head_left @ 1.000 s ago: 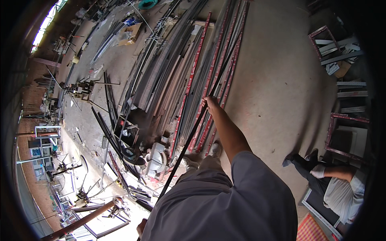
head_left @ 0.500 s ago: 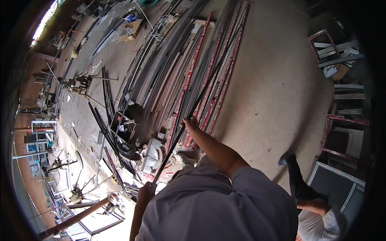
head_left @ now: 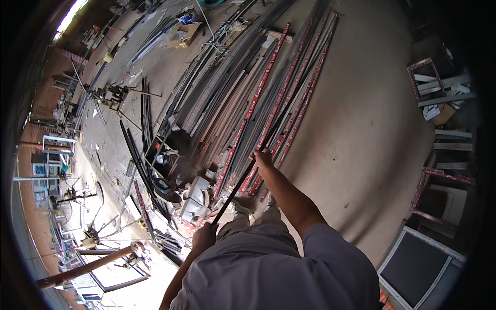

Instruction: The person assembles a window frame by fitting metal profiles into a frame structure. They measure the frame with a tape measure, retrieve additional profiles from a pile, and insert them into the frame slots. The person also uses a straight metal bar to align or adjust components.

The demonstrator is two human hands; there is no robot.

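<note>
A long, thin dark profile bar [head_left: 236,189] slants across in front of me, its near end by my body and its far part stretching toward the pile on the floor. My right hand [head_left: 263,157] is closed round it further out, with the arm extended. Close to my waist, my left hand [head_left: 205,236] grips the near end; its fingers are partly hidden. Beneath and beyond the bar lie several long profiles, some wrapped in red-and-white film [head_left: 252,109], others grey [head_left: 206,98]. Where the bar's far end stops among them I cannot tell.
A round grey machine base [head_left: 195,200] stands on the floor left of my feet, beside a dark open box [head_left: 164,160]. Upright dark bars [head_left: 135,155] lean further left. Framed panels [head_left: 417,266] and a red-edged frame [head_left: 426,206] stand at the right. A cardboard box [head_left: 184,36] lies far off.
Both hands and the bar have shifted slightly to the right in view, still gripping. The person at the lower right has gone out of view.
</note>
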